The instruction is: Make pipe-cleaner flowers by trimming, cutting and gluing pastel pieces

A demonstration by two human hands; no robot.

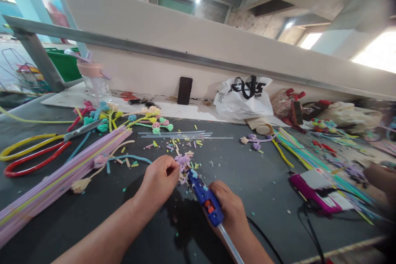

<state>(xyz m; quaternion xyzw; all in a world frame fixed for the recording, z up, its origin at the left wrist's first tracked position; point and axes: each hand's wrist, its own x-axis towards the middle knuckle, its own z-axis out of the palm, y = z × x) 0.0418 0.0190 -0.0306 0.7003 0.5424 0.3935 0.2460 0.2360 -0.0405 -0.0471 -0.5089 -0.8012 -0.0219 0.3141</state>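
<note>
My right hand (229,202) is wrapped around a blue hot glue gun (204,198), with a clear glue stick (230,243) sticking out of its back end. The gun's nozzle points at a small purple pipe-cleaner flower (183,161). Closed in a pinch, my left hand (162,177) has its fingertips at that flower; its stem is hidden by the fingers. Short cut pipe-cleaner bits (194,143) lie scattered around the flower. Beyond it are several loose clear glue sticks (185,134).
At left are a lilac pipe-cleaner bundle (62,181), scissors (40,148) with yellow and red handles, and finished flowers (148,119). A phone (185,90) leans on the back board near a white bag (244,97). Right: a magenta glue gun (318,194) and another person's hand (382,177).
</note>
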